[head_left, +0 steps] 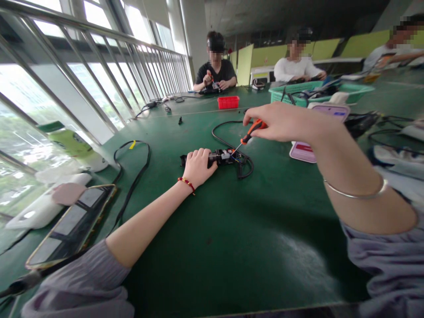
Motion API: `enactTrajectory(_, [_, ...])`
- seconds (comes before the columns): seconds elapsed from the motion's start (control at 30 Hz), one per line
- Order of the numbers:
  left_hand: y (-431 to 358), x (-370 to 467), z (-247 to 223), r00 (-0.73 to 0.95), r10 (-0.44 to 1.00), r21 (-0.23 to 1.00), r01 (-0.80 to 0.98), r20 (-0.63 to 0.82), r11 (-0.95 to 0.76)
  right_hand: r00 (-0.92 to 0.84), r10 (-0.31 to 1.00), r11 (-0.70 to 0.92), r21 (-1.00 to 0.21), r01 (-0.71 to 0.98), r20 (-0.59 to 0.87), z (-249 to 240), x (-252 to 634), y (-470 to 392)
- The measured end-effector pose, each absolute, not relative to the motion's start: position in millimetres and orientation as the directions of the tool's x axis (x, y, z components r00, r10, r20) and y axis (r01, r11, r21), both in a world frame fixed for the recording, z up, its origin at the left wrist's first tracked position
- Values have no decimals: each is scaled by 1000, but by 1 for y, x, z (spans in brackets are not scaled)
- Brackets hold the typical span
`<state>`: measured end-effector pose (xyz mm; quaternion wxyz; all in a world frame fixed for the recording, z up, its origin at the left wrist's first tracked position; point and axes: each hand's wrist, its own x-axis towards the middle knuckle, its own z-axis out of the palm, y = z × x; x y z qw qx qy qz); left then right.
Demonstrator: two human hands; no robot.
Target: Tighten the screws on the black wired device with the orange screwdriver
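Observation:
On the green table point(185, 229), my left hand point(198, 167) is wrapped over a black device point(217, 157) and holds it down. Wires show at the device's right end, beside a coiled black cable point(247, 170). Above and to the right, my right hand point(281, 121) grips the handle of an orange and black screwdriver point(254, 130). The screwdriver is tilted, its thin metal shaft pointing down-left, with the tip at the device's right end. Whether the tip sits in a screw is too small to tell.
A red box point(228, 102) and a green basket point(356, 92) stand farther back. A purple case point(303, 152) lies near my right wrist. At left are a phone point(71, 225), a cable point(132, 185) and a bottle point(77, 148). Several people sit across the table.

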<state>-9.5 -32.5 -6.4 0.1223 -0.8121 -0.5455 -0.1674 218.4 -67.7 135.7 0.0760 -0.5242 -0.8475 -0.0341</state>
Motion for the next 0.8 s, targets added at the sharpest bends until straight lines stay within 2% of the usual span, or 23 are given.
enactTrajectory(0.17, [-33, -9, -5, 351, 848, -20, 927, 398, -375, -337, 939, 340, -34, 940, 62, 138, 213, -72])
enactTrajectory(0.4, [-32, -10, -6, 350, 845, -10, 925, 404, -379, -483, 861, 487, 16, 873, 158, 137, 217, -69])
enactTrajectory(0.63, [-32, -9, -6, 353, 844, -19, 925, 403, -378, -358, 933, 359, -45, 932, 35, 138, 211, -72])
enactTrajectory(0.8, [-30, -10, -7, 355, 844, -16, 924, 403, -381, -470, 873, 473, 13, 881, 131, 136, 216, -69])
